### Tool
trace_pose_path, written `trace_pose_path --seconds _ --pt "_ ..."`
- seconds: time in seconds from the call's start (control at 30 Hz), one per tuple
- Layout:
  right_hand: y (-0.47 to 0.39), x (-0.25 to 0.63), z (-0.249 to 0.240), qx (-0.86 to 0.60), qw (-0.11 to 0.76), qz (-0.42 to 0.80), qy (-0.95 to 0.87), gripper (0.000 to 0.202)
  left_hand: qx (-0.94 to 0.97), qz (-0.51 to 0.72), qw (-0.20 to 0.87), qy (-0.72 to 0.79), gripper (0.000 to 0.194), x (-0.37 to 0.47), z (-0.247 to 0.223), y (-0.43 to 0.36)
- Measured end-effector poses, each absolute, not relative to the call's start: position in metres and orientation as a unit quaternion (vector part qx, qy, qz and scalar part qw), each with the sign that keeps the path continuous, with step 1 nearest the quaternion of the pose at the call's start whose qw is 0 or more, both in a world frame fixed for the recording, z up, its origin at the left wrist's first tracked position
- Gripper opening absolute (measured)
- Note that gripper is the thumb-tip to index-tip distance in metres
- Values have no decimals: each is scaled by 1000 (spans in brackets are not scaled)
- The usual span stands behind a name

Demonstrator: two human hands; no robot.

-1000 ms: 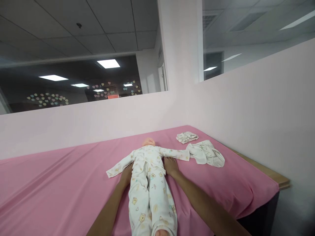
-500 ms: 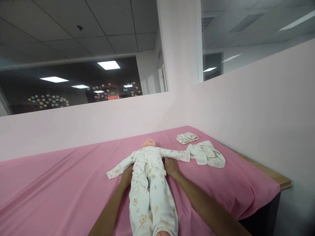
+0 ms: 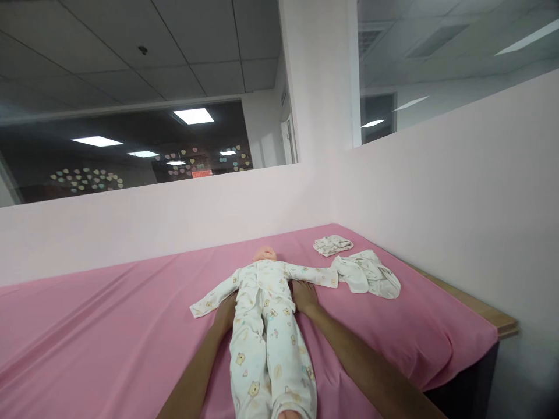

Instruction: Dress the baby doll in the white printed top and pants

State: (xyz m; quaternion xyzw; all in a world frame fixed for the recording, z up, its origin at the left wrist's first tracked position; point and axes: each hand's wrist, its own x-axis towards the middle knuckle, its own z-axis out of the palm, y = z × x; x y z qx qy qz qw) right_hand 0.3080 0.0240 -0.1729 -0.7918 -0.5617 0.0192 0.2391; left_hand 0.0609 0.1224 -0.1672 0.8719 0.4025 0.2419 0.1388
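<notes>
A doll [image 3: 265, 253] lies on its back on a pink-covered table [image 3: 144, 326], its head toward the wall. It wears a white patterned top [image 3: 268, 276] with long sleeves spread to both sides, and matching trousers [image 3: 248, 355]. My left hand [image 3: 226, 311] rests against the doll's left-hand side in the picture, below the sleeve, its fingers mostly hidden by the top. On the other side, my right hand [image 3: 304, 295] lies against the waist under the other sleeve, fingers partly visible and lying on the cloth, the thumb side hidden by the garment.
A folded patterned cloth [image 3: 332, 245] and a crumpled white garment [image 3: 369, 273] lie right of the doll, the latter touching the sleeve end. Pale walls [image 3: 244, 203] with windows border the table. A wooden board edge [image 3: 476, 306] sticks out at the right.
</notes>
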Motion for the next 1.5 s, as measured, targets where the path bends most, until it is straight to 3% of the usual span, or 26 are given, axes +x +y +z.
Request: trace_pose_path --seconds 0.33,0.9,1.5 --pt "23 307 -172 -792 243 19 -560 40 871 232 136 411 41 60 -170 126" --pt "25 309 -171 -784 234 9 -575 28 869 235 144 411 41 60 -167 122" --pt "27 309 -174 -783 228 5 -578 30 874 229 130 409 41 60 -167 123"
